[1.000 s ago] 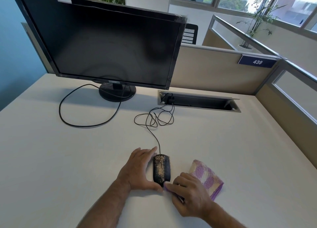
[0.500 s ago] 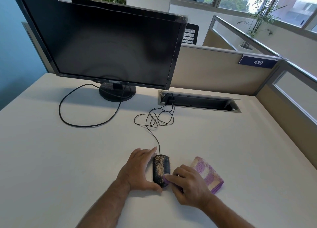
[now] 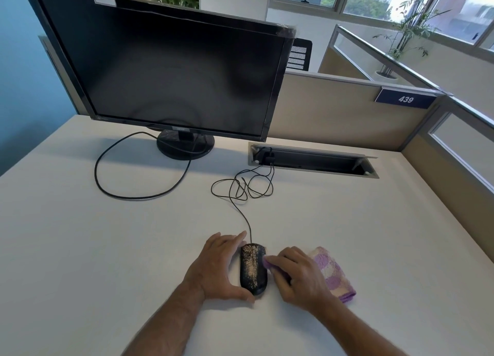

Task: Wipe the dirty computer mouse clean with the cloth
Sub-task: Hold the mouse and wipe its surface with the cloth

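A black wired computer mouse (image 3: 253, 270), speckled with tan dirt along its top, lies on the white desk near the front. My left hand (image 3: 217, 268) cups its left side, fingers along the side and thumb at its rear end. My right hand (image 3: 299, 276) holds a folded purple-and-white cloth (image 3: 332, 275) and presses a corner of it against the mouse's right side. Most of the cloth trails out to the right from under my hand.
The mouse cable (image 3: 242, 192) loops back to a cable slot (image 3: 312, 161) in the desk. A black monitor (image 3: 165, 64) on a round stand (image 3: 185, 145) stands at the back left with its own looping cable (image 3: 107, 184). Partition walls (image 3: 334, 109) bound the desk.
My right hand has slid the cloth corner forward along the mouse's right side, from its rear end towards the middle. My left hand and the mouse have stayed put.
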A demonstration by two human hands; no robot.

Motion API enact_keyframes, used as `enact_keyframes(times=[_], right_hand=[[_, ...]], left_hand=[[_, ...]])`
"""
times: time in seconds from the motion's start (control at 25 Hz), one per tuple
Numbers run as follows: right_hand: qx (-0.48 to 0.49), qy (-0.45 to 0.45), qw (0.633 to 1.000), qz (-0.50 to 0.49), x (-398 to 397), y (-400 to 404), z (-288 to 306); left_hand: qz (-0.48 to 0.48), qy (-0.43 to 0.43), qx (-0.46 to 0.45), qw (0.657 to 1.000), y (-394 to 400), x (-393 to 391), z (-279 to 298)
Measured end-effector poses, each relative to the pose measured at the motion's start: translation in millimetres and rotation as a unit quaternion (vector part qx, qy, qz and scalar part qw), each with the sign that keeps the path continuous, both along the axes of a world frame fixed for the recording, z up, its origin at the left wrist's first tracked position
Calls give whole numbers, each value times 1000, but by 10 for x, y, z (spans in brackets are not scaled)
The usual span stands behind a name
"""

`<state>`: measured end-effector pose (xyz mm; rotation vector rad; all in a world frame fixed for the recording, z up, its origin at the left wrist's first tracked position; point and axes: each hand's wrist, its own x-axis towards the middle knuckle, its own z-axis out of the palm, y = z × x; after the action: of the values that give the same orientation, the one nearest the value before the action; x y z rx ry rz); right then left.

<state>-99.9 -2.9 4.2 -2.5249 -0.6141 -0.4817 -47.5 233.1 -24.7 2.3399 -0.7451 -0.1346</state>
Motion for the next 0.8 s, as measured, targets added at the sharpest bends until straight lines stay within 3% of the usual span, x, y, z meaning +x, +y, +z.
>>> enact_keyframes(times=[0.16,0.56,0.8], right_hand=[[-31,-3,994,106,-246,-53,-121],[-40,-23,998,48,111,-15,-86],[-80,24,996,25,394,34,31]], left_hand=[[5,-8,-1,1000,-11,2,3],[4,-6,0,1000,-5,2,-3],[3,3,11,1000,-7,10,0]])
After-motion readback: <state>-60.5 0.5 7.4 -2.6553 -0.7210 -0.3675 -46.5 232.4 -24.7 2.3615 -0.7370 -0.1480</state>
